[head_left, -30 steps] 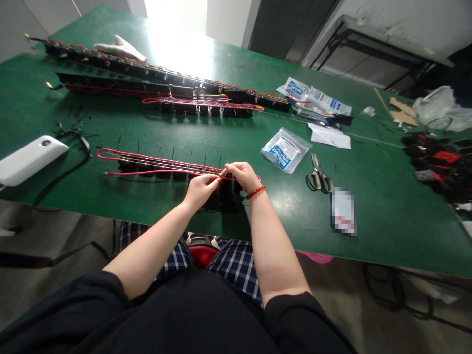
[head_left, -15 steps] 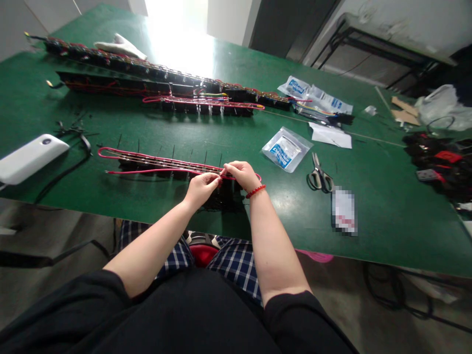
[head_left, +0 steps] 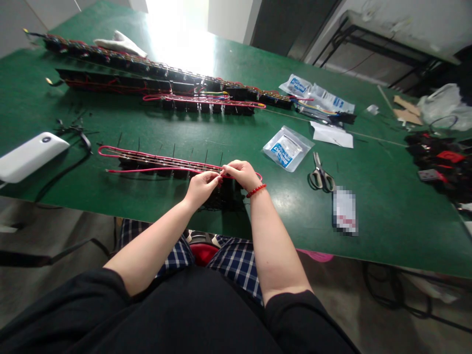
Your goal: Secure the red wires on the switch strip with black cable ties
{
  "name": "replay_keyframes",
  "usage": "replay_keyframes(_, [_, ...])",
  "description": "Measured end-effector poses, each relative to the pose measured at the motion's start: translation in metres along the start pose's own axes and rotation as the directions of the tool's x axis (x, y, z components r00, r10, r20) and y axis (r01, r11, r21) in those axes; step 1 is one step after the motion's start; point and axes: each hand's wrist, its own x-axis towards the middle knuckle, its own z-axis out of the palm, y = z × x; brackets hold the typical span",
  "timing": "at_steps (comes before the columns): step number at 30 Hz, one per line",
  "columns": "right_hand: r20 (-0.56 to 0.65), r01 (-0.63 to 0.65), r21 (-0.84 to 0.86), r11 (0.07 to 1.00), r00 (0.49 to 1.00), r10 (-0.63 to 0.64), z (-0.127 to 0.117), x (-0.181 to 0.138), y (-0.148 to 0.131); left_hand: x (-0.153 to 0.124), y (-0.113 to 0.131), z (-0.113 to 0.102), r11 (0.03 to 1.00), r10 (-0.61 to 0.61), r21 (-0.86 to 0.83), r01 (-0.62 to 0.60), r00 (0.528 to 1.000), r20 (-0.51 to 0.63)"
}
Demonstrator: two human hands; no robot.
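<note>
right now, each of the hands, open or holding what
Left hand: pinched closed at the red wire; what it holds can't be told.
Right hand: pinched closed beside the left; held item unclear.

Anything pinched between the left hand [head_left: 202, 189] and right hand [head_left: 240, 174] was too small to tell, and the right hand hid part of the wired black strip [head_left: 157, 163]. At nine o'clock the view's edge cut off the white device [head_left: 31, 156]; between three and four, pixelation blurred a flat item [head_left: 344, 210]
</note>
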Motion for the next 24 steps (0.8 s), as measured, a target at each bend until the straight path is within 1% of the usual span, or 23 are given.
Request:
replay_keyframes(5, [0.007,0.002,-0.005,1.0,1.0,-0.002,0.0013,0.0006,0.0014,0.0013,-0.0033,0.0013,0.998,-0.002,-0.057,0.002,1.0,0.0])
replay_keyframes(11, [0.031,-0.008,0.056,0.998,0.999,0.007,0.0035,0.0,-0.0019,0.0016,-0.0058,0.0018,0.996,0.028,-0.089,-0.027,1.0,0.01])
replay_keyframes(15, [0.042,0.009,0.029,1.0,0.999,-0.011,0.0028,0.0009,-0.0008,0.0012,-0.003,0.0029,0.993,0.016,-0.12,-0.016,1.0,0.001])
replay_keyframes(20, [0.04,0.003,0.036,0.999,0.999,-0.005,0.0023,0.0019,0.0027,0.0017,-0.0015,0.0035,0.99,-0.002,-0.142,0.003,1.0,0.004])
replay_keyframes(24, [0.045,-0.006,0.046,0.999,0.999,0.004,0.0029,0.0016,0.0025,0.0017,-0.0016,0.0023,0.992,0.006,-0.127,-0.006,1.0,0.001])
